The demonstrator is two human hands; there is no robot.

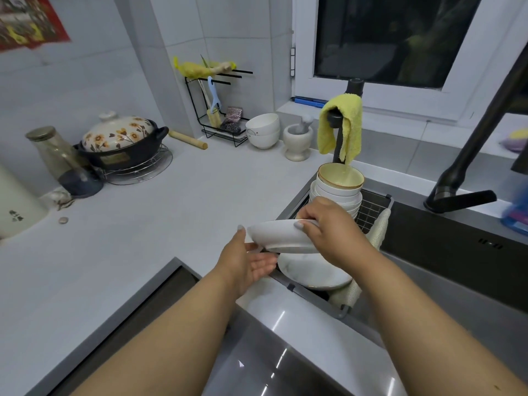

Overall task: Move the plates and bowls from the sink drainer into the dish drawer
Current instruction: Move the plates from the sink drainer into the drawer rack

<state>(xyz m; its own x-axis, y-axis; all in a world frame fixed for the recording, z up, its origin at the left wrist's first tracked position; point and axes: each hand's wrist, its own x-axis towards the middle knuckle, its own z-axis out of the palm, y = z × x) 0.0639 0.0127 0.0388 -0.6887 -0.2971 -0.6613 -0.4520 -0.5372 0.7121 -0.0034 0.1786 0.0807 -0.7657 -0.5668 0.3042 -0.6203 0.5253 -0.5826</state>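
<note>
A white plate (281, 234) is lifted off the sink drainer (374, 210), tilted slightly. My right hand (328, 232) grips its far rim, thumb on top. My left hand (248, 261) is open, palm up, under the plate's near edge, thumb touching its left rim. Below them another white plate (311, 274) lies in the drainer. A stack of several white bowls (338, 190) stands at the drainer's far end, the top one yellowish inside. A drawer front (137, 324) shows below the counter edge; I cannot tell whether it is open.
Black faucet (468, 155) stands right of the dark sink (445, 252). A yellow cloth (341, 124) hangs on a post behind the bowls. On the counter: two white bowls (263, 130), mortar (297, 141), floral casserole (120, 141), glass jar (54, 152), utensil rack (217, 110).
</note>
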